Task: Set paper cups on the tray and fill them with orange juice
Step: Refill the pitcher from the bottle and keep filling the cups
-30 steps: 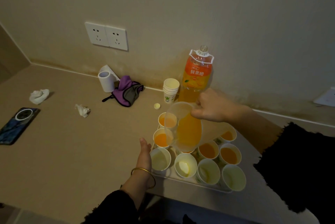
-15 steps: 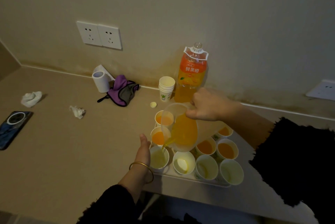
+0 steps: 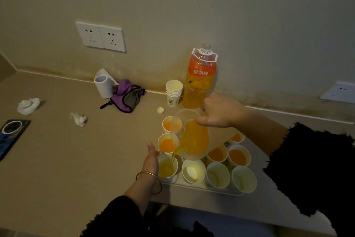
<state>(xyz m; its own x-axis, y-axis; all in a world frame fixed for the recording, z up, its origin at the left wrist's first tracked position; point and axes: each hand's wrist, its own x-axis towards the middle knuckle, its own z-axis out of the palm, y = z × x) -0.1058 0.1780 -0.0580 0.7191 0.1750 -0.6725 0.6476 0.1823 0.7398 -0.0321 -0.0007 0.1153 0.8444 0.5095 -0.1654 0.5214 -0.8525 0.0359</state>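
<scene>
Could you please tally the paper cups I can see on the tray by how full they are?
Cups filled with orange juice: 5
Cup being filled from the pitcher: 1
Cups not yet filled: 3
Total: 9 visible; the pitcher may hide more.

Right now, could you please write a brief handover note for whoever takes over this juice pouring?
Right hand: grips the tilted pitcher, pouring into the front-left cup.
Left hand: against that cup's side; finger grip hidden.
Tray: at the counter's near edge; juice bottle and spare cups by the wall.
Done: five cups visibly filled.
Left: finish this cup, then fill the three other front cups.
</scene>
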